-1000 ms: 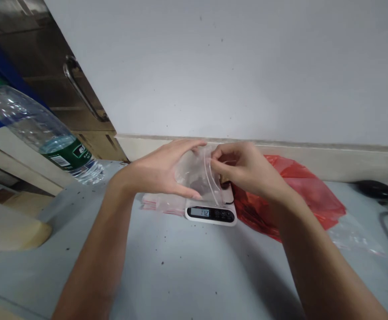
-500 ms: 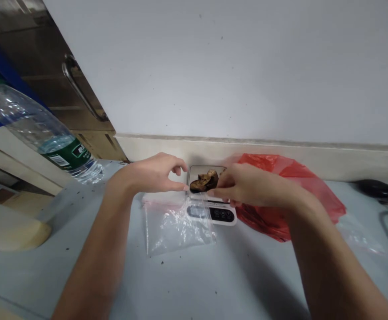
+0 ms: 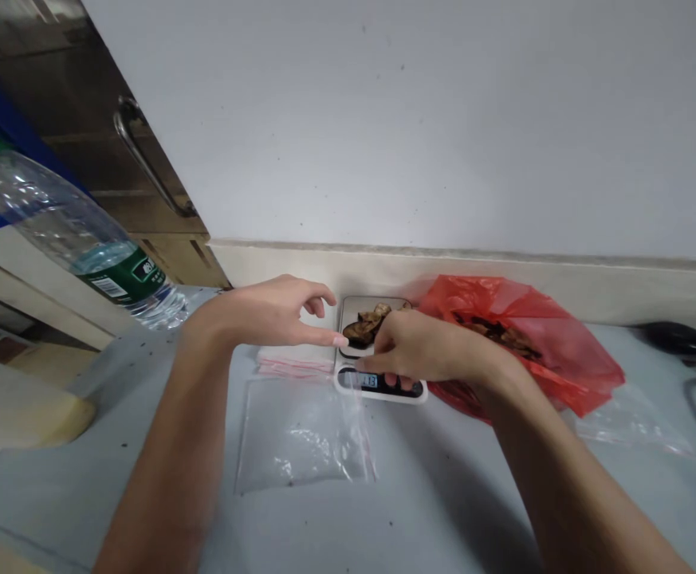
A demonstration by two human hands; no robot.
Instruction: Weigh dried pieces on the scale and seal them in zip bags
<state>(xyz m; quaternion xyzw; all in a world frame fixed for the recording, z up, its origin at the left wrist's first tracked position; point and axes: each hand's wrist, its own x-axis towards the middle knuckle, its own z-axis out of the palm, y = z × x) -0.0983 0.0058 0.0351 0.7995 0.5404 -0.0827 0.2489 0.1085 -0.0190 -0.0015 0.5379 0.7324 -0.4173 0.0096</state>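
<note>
My left hand [image 3: 291, 311] is open, its thumb tip at the left edge of a small digital kitchen scale [image 3: 422, 391] and its fingers slightly curled. On the scale's metal plate lie brown, dried, slice-like pieces [image 3: 364, 325]. My right hand [image 3: 416, 347] is over the scale's right front with curled fingers, partly covering the panel; whatever its fingertips hold, if anything, is hidden. The lit display [image 3: 367, 380] shows digits I cannot read surely. A clear zip bag [image 3: 300, 434] lies flat in front, its right corner overlapping the scale's front.
Stacked zip bags with pink seals [image 3: 293, 363] lie left of the scale. At right, a red plastic bag [image 3: 563, 327] gapes over more brown pieces [image 3: 497, 335]. Beside it are another clear bag [image 3: 635, 422] and a black object [image 3: 676, 338]. A water bottle [image 3: 114, 271] stands at left; a wall rises behind.
The clear zip bag has slid toward me and left, uncovering the lit display. My right hand has moved slightly down. The red bag gapes wider, showing brown pieces. My left hand has barely moved.
</note>
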